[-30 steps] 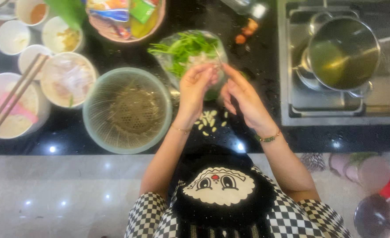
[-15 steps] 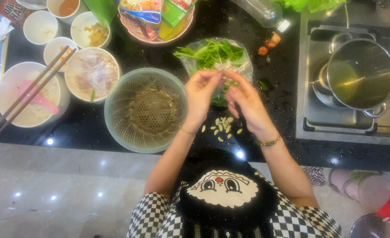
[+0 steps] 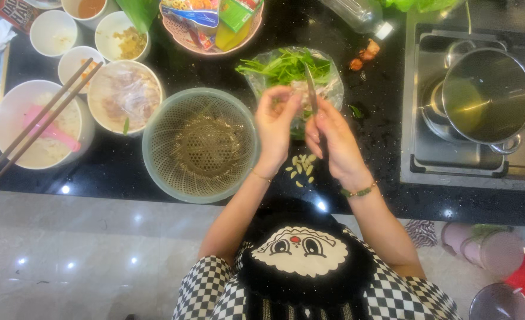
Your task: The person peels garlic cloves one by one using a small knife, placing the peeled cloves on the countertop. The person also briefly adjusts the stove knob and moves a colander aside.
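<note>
Both hands are up over the black counter's front edge. The right hand (image 3: pixel 333 139) is curled tight around a small knife (image 3: pixel 311 89), blade pointing up. The left hand (image 3: pixel 276 121) pinches something tiny; I cannot tell what. Pale peel bits (image 3: pixel 301 168) lie just below the hands.

Glossy black stone counter (image 3: pixel 126 184), shiny steel pot (image 3: pixel 486 96), translucent plastic colander (image 3: pixel 199 144), wooden chopsticks (image 3: pixel 34 121).

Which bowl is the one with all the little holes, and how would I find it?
Start at the black stone countertop and look beside the person's left hand. There sits the big round pale green plastic colander, the largest bowl there. Unlike the white bowls nearby, its walls are a mesh of tiny holes.
</note>
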